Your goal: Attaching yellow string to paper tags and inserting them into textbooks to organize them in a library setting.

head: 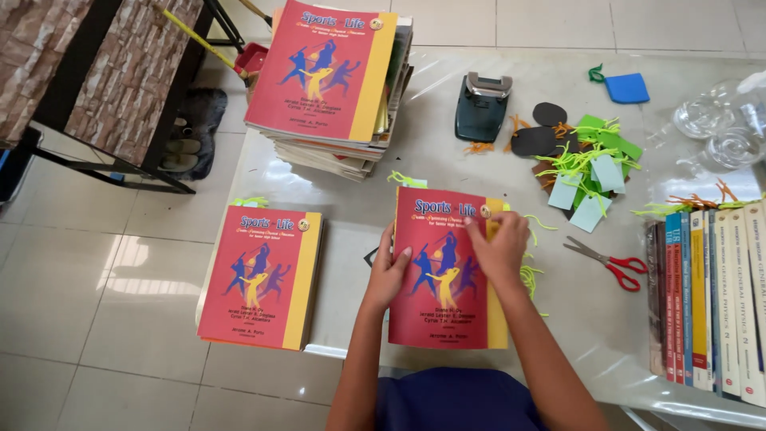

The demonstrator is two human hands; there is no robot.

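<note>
I have a red and yellow book [447,267] lying flat on the table [447,160] right in front of me. My left hand [388,275] rests on the book's left edge, with my fingers bent over the side and my thumb on the cover. My right hand [501,251] sits on the top right part of the cover, palm down, fingers a bit curled near the yellow stripe. I cannot tell if those fingers pinch anything. A bit of yellow-green string [531,275] pokes out just beside that hand. I think the book is thin and a bit bendy, not heavy, and the shiny cover may be slippery, so holding it by both side edges feels best. Another same book [259,275] lies to my left, near the table edge. A tall stack of books [331,80] stands further back. Behind my book is a dark hole punch [482,105]. To the right are paper tags with strings [590,172], red-handled scissors [610,262], and a row of books [710,299] lying side by side with their spines up.
</note>
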